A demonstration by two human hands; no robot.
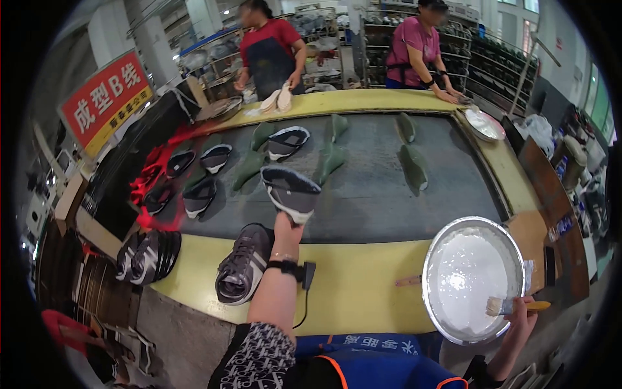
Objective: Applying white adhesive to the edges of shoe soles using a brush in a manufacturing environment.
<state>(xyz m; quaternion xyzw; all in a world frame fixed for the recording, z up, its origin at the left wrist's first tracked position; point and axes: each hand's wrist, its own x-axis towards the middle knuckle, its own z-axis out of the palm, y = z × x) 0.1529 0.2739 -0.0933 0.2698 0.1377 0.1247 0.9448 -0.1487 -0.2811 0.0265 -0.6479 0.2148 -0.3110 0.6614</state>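
1. The left hand (287, 228) reaches forward over the yellow counter (363, 279), its grip closed around the heel end of a dark shoe upper with a white sole edge (290, 190), held just above the near edge of the grey conveyor belt (376, 188).
2. The right hand (521, 312) sits at the lower right, its grip closed on a yellow-handled brush (515, 306), whose bristles rest inside the rim of a round metal pan of white glue (472, 277).
3. A finished grey sneaker with white stripes (244, 264) lies on the counter just left of the left forearm; a stack of striped shoes (148, 257) stands further left at the counter's edge.
4. On the belt lie several dark uppers (199, 196) and green shoe lasts (413, 166), spread well apart.
5. Across the belt, a person in a red shirt (271, 55) handles pale soles, and a person in a pink shirt (418, 48) leans on the far edge, near a second metal pan (484, 124).
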